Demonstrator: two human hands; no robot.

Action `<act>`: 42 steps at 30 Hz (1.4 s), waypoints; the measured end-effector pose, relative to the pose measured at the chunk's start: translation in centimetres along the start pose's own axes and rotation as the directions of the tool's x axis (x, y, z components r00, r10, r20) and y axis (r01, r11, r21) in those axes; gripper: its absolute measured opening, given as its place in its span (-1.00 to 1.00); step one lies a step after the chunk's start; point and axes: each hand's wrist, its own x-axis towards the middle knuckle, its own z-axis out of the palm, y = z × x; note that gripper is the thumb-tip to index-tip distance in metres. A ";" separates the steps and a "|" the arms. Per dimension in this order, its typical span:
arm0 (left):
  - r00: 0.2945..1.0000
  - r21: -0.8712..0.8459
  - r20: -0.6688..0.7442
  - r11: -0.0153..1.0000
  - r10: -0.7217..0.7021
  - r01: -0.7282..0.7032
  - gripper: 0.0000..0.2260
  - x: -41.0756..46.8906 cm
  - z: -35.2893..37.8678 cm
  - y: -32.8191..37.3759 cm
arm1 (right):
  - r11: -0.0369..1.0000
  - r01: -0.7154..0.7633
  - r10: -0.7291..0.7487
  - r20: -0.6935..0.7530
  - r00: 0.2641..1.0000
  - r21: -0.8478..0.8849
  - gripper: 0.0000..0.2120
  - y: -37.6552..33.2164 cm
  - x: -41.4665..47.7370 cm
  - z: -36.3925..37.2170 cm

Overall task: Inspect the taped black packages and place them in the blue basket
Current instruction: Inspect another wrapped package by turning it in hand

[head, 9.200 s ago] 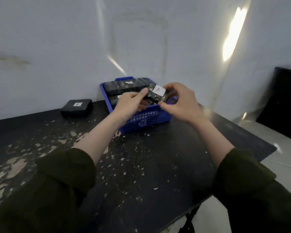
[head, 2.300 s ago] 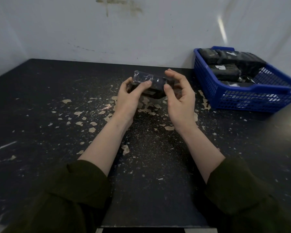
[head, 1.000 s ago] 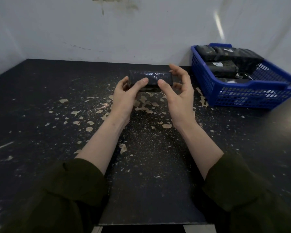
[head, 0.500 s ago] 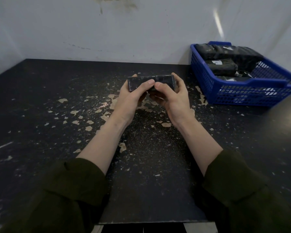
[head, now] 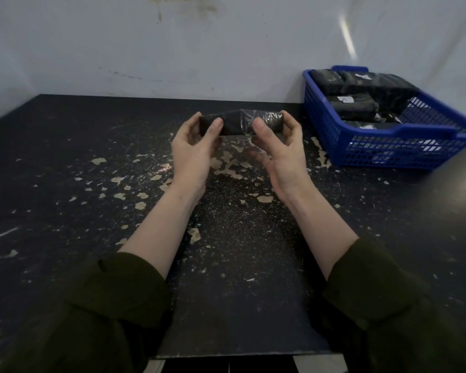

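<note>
Held package: a black package (head: 240, 125) wrapped in glossy clear tape, lifted above the table, long side lying left to right.
Left hand (head: 193, 152): grips the package's left end, thumb on the near face, fingers behind.
Right hand (head: 283, 154): grips the right end the same way, palm turned inward.
Table (head: 65, 170): black top, paint chipped in pale flakes, most thickly under the hands.
Blue basket (head: 388, 149): on the table's far right by the wall, well apart from the hands.
Basket contents: several black packages (head: 355, 106), some with small white labels.
Sleeves (head: 113, 305): dark green, pushed up the forearms.
</note>
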 end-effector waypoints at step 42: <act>0.998 -0.001 0.030 0.999 -0.052 0.052 -0.59 0.0 0.0 -0.2 | 0.974 0.074 -0.088 -0.057 0.995 -0.214 0.18 0.3 0.2 -0.7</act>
